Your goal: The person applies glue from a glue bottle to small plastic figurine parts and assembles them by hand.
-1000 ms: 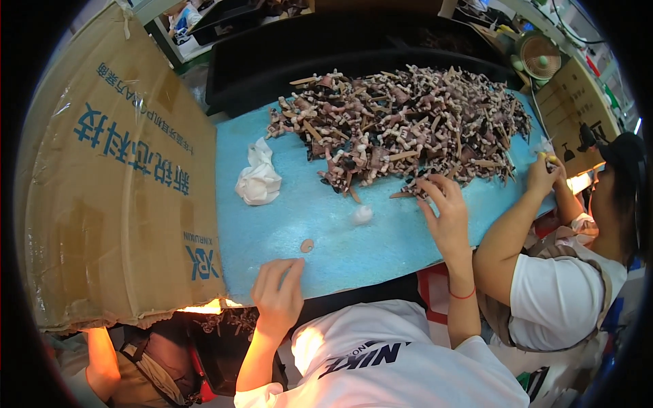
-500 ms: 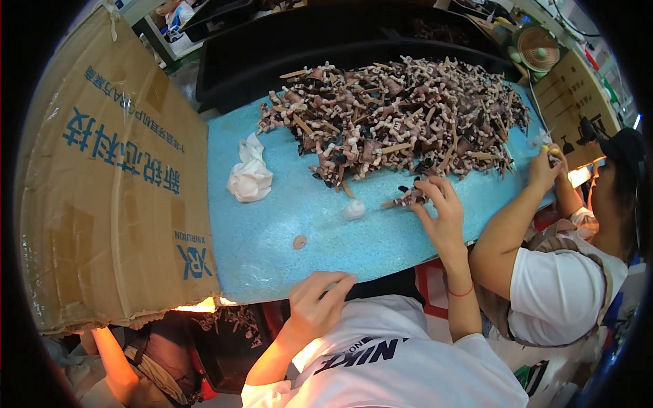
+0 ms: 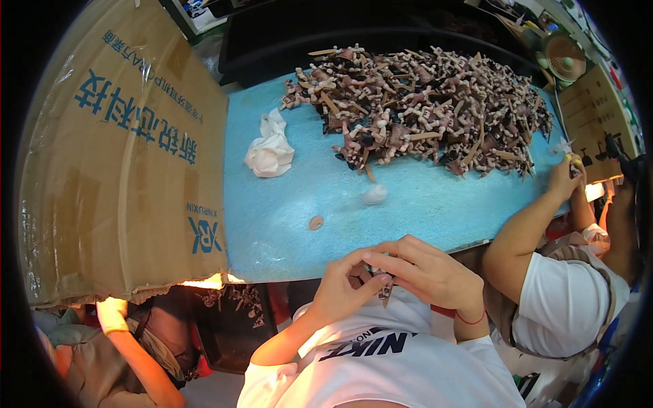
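In front of my chest, at the near edge of the table, my left hand (image 3: 340,292) and my right hand (image 3: 435,277) meet around one small toy figure (image 3: 386,291). Fingers of both hands are closed on it and hide most of it; a pointed brownish part sticks out below. Beyond them, a big heap of similar brown, pink and black toy figures (image 3: 422,115) lies on the blue table covering (image 3: 272,224). A small white lump (image 3: 374,195) and a round tan disc (image 3: 315,222) rest between the heap and my hands.
A tall cardboard box (image 3: 136,170) walls off the left side. Crumpled white tissue (image 3: 271,153) lies near it. Black bins (image 3: 272,41) stand behind the heap, and another black bin (image 3: 235,340) sits below the table edge. A co-worker's arm (image 3: 524,224) reaches in from the right.
My right hand has brought the toy figure from the table back toward my body. My left hand has moved right to meet it and closed on the figure. The whole view has shifted slightly.
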`<state>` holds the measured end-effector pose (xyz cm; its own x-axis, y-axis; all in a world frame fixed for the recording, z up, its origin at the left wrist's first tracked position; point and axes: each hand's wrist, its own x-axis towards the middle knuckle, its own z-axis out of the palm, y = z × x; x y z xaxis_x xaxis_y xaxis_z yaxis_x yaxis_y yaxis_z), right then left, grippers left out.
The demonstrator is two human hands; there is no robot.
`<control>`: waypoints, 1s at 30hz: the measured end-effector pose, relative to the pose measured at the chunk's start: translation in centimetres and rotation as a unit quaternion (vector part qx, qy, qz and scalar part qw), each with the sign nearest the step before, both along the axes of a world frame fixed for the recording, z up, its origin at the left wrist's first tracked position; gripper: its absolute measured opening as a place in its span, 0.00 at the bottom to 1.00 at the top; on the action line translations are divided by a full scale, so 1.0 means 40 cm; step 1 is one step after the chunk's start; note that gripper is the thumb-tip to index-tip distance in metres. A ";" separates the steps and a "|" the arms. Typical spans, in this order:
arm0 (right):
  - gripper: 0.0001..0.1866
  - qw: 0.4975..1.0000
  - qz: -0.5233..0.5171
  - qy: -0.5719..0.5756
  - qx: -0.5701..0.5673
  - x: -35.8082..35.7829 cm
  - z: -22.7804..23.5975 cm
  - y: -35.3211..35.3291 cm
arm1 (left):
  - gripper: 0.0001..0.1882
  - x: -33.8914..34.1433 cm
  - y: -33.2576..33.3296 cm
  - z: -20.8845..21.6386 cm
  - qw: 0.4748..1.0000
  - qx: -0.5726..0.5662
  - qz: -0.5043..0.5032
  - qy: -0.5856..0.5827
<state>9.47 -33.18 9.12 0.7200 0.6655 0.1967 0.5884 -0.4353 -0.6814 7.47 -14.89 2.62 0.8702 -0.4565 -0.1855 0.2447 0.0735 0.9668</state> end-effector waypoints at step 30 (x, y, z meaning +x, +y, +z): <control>0.10 0.842 -0.354 0.165 0.372 -0.050 -0.082 0.038 | 0.17 -0.027 0.072 0.013 0.946 -0.111 0.282 -0.118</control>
<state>7.48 -31.66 5.84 0.9817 -0.1724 0.0811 0.0860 0.0214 -0.9961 6.38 -12.02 3.14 0.9921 0.0874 0.0905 -0.1149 0.3352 0.9351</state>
